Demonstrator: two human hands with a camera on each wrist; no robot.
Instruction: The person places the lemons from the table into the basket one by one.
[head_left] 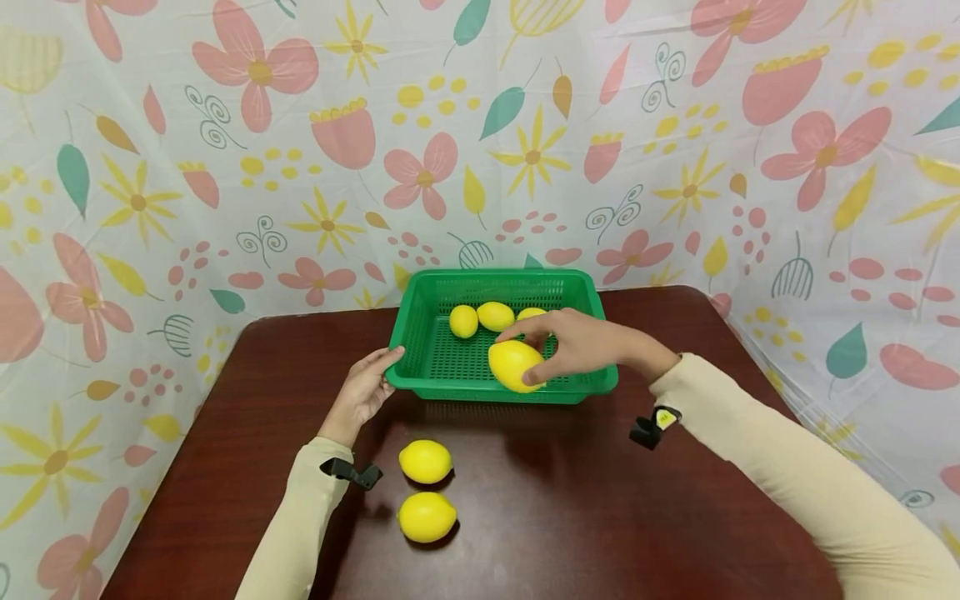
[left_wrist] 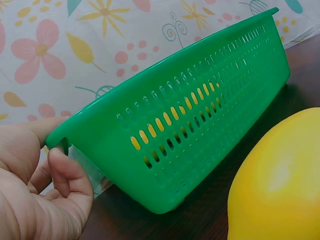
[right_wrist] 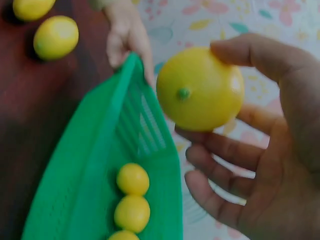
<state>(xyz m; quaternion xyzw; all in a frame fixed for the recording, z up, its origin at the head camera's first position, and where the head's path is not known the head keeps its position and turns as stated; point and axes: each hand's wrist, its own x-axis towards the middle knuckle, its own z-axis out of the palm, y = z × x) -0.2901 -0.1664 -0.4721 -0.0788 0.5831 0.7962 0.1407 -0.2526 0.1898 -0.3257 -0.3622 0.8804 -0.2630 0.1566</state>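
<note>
My right hand (head_left: 573, 342) pinches a yellow lemon (head_left: 514, 365) between thumb and fingers, above the front part of a green plastic basket (head_left: 504, 395). Seen from the right wrist, the held lemon (right_wrist: 200, 90) shows its green stem end, and the lower fingers stay off it. My left hand (head_left: 366, 387) grips the basket's left front corner, thumb over the rim and fingers curled beneath, as the left wrist view shows at the rim (left_wrist: 55, 140). Three lemons (head_left: 496, 317) lie in a row along the basket's back side; the right one is partly hidden by my right hand.
Two more lemons lie on the dark wooden table (head_left: 570, 517) before the basket, one lemon (head_left: 426, 462) behind the other lemon (head_left: 427, 517). A flower-patterned sheet (head_left: 480, 167) hangs behind the table and around its sides. Black straps (head_left: 351, 472) sit at both wrists.
</note>
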